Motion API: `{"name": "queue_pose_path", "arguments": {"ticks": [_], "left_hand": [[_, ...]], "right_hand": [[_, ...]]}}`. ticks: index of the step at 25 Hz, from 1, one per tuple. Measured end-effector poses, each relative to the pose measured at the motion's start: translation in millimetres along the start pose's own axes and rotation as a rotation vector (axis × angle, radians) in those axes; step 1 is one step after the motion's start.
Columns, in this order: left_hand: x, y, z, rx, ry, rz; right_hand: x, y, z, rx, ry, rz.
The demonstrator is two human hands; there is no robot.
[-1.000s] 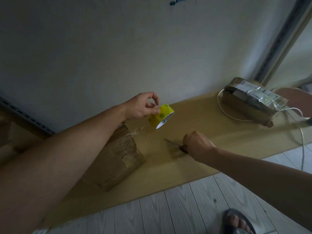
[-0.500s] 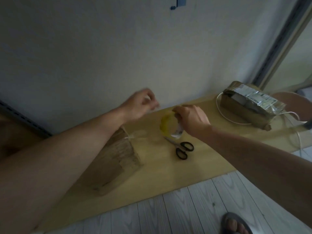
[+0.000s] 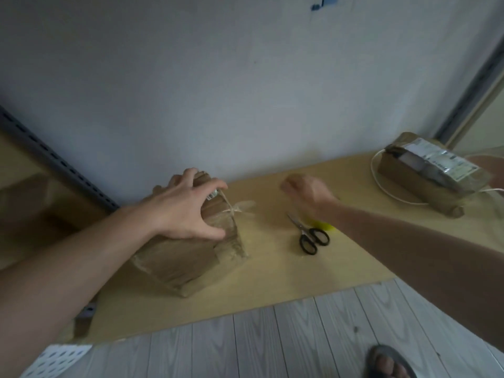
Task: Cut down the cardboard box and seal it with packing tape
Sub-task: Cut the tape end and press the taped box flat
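Observation:
The brown cardboard box (image 3: 177,257) lies on the tan board, its right end wrapped in clear tape with a twisted strand (image 3: 237,208) sticking out. My left hand (image 3: 185,211) grips the box's far end from above, fingers spread over the top and thumb on the near face. My right hand (image 3: 305,192) hovers to the right, blurred, with its fingers curled; whether it holds anything is unclear. The yellow tape roll (image 3: 323,226) lies on the board, mostly hidden under my right wrist. Black-handled scissors (image 3: 311,236) lie beside it.
The tan board (image 3: 272,276) lies on a grey plank floor against a white wall. A second taped parcel (image 3: 425,175) with a label sits at the back right, ringed by a white cable (image 3: 381,184). A sandalled foot (image 3: 387,361) shows at the bottom right.
My left hand passed the yellow roll to my right hand and moved onto the box. My right hand left the scissors on the board, and the roll now lies beside them.

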State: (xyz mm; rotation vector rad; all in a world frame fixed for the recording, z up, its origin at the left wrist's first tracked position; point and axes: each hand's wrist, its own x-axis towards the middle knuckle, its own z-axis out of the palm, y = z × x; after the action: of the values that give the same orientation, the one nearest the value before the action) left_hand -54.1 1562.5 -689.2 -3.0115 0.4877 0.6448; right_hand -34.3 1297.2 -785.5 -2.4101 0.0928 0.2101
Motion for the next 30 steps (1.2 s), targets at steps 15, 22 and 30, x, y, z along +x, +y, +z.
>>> {"name": "queue_pose_path", "arguments": {"ticks": [15,22,30], "left_hand": [[3,-17,17,-0.11,0.183,0.019],[3,-15,18,-0.098,0.172,-0.018],[0,-15,19,-0.15,0.214,-0.005]], "right_hand": [[-31,-39,34,1.169,-0.266,0.119],[-45,-57,-2,1.001,-0.042,0.014],[-48,-49,17,0.965,-0.131,0.255]]}}
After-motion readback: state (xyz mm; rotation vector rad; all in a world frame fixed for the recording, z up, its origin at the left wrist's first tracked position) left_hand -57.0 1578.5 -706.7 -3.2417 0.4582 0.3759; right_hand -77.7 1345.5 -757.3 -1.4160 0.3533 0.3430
